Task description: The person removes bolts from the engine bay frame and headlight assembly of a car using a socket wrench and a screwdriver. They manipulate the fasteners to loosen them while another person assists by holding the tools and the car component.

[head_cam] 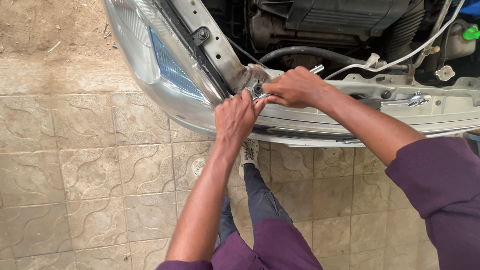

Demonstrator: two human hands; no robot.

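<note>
I stand at the front of a silver car with its hood open. My right hand [296, 88] grips a shiny metal wrench [316, 69] whose end pokes out behind my knuckles, laid over the front panel [450, 107]. My left hand [236, 118] presses its fingertips against a bolt [257, 89] at the panel's corner, beside the headlight [170, 67]. The wrench's working end is hidden under my fingers.
A black hose [300, 51] and a white cable [400, 59] run behind the panel. A hood latch [412, 100] sits to the right, a green cap [471, 33] at the far right. Patterned paving tiles [90, 170] lie below, with my shoe [249, 151] under the bumper.
</note>
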